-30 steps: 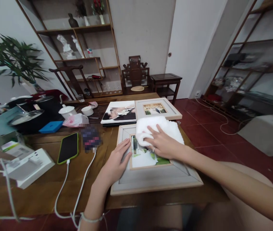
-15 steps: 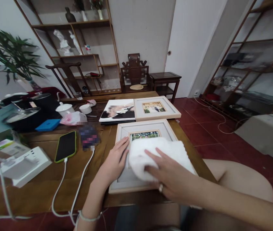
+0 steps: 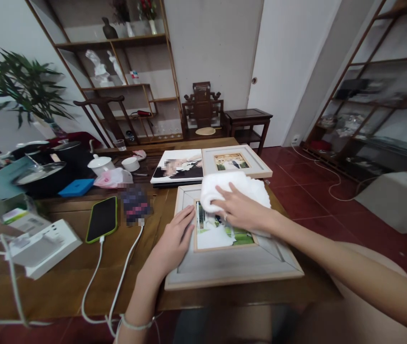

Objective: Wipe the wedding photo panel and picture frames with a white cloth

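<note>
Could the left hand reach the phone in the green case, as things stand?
Likely yes: a low white cable crosses the way from the left hand to the phone, but nothing tall blocks it.

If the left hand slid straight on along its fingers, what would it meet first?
Probably the near-left edge of the white cloth: the left hand points up and rightward across the picture frame toward it, though depth is hard to judge.

Dim, greyish light, brightest at the left behind the plant [image 3: 24, 86], with soft detail and wide-angle edge stretch.
</note>
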`<state>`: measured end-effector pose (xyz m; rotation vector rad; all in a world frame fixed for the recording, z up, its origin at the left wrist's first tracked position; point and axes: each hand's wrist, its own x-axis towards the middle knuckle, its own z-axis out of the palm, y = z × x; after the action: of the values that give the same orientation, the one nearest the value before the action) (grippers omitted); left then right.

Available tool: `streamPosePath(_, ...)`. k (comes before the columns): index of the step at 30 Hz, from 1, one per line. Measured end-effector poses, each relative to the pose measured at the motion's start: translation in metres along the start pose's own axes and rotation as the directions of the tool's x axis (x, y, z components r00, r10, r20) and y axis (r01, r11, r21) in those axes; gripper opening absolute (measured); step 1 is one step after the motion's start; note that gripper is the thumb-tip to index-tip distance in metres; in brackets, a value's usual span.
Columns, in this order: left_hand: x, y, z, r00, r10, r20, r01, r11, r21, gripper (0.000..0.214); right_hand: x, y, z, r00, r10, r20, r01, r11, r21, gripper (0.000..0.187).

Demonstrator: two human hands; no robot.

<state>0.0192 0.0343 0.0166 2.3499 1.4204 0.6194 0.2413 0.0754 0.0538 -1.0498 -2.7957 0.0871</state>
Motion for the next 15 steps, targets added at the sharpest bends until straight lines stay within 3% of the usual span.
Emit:
streamPosePath(3,0.000,-0.001,0.002,1.000,0.001,0.000,-0.001,1.000,0.006,0.047,-0.033,-0.030,-0.011,0.993,-0.082,0.084,0.072,0.991,0.110,0.030)
streamPosePath(9,-0.001,-0.002,0.004,1.000,-0.013,0.005,0.013,0.999,0.037,0.046,-0.079,-0.090,-0.037,0.978,-0.118,0.172,0.061,0.950,0.307,0.021)
streamPosePath(12,-0.001,-0.002,0.004,1.000,-0.022,0.021,0.021,0.999,0.040,0.046,-0.076,-0.092,-0.025,0.987,-0.085,0.133,0.037,0.945,0.324,0.028)
streamPosePath(15,-0.001,-0.001,0.003,0.999,-0.024,0.034,0.023,0.999,0.027,0.047,-0.063,-0.069,-0.003,0.999,0.034,0.042,-0.043,0.968,0.245,0.033)
